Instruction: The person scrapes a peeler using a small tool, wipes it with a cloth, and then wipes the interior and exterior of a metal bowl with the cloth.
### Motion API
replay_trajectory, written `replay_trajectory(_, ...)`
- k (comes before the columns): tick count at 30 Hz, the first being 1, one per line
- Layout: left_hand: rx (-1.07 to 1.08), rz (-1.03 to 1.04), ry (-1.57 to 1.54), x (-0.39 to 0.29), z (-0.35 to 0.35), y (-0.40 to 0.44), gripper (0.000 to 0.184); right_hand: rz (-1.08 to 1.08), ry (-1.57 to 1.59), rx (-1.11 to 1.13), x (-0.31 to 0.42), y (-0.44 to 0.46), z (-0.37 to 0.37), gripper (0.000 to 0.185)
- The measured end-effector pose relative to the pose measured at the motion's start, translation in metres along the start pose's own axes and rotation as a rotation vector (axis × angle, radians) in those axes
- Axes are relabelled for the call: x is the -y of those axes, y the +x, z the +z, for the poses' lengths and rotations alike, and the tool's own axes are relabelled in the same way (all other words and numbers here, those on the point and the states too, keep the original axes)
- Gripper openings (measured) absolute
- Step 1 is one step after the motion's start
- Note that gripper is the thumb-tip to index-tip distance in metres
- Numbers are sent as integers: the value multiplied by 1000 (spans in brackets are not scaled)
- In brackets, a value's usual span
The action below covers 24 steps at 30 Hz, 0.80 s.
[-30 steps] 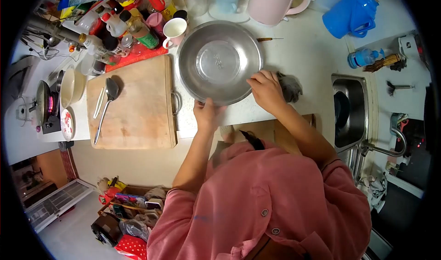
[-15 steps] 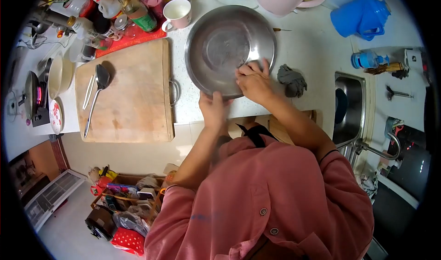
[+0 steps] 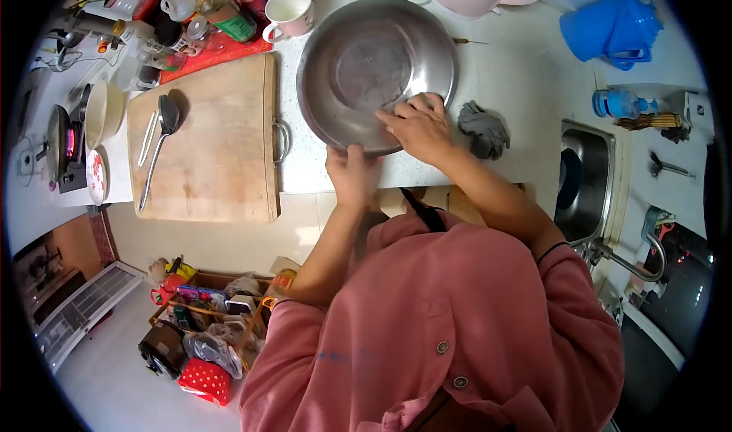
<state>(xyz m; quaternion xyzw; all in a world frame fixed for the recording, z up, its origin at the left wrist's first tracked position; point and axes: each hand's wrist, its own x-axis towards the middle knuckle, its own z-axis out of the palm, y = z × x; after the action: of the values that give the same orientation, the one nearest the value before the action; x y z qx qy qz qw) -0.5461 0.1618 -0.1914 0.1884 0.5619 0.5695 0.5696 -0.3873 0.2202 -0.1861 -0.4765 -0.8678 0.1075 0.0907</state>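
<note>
A wide, round stainless steel basin (image 3: 372, 70) stands on the counter, its front edge near the counter's edge. My left hand (image 3: 351, 174) grips the basin's front rim, thumb on top and the other fingers hidden underneath. Inside the basin, my right hand (image 3: 419, 131) lies on the front right part of the sloping wall. Its fingers are bent but apart, touching the metal, and nothing shows between them. A crumpled grey cloth (image 3: 483, 130) lies just right of the basin.
Left of the basin lies a wooden cutting board (image 3: 217, 150) with a metal spatula (image 3: 155, 157) on it. A mug (image 3: 291, 12) and several bottles stand behind. A thin pointed tool (image 3: 467, 41) lies behind right. The sink (image 3: 587, 180) is at the right; a lit burner (image 3: 71, 142) glows far left.
My right hand's fingers have spread and slid slightly left along the basin wall. My left hand keeps its hold on the rim. The whole view has shifted a little.
</note>
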Motion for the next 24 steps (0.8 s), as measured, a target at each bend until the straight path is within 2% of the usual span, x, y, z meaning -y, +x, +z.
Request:
replay_trajectory(3,-6,-15,-11,6,2,3,29,87,-24,-102,-8,4,14,29)
replay_trajectory(6,-11,-26,-22,9,2,5,28,83,-108,-70,-8,4,13,27)
replay_trajectory(9,-13,-30,-19,11,1,7,28,48,-6,81,-9,3,3,25)
replay_trajectory(12,-7,-48,-29,12,2,7,29,42,-74,64,-18,12,-4,19)
replay_trajectory(15,8,-65,-37,10,2,4,30,211,-167,149,-42,31,-2,13)
replay_trajectory(19,30,-102,3,2,6,0,27,155,29,268,-51,41,-5,23)
replay_trajectory(20,31,-98,-1,0,8,0,25,200,57,324,-54,45,-1,30)
replay_trajectory(24,54,-170,54,-13,10,9,24,211,115,321,-44,50,4,31)
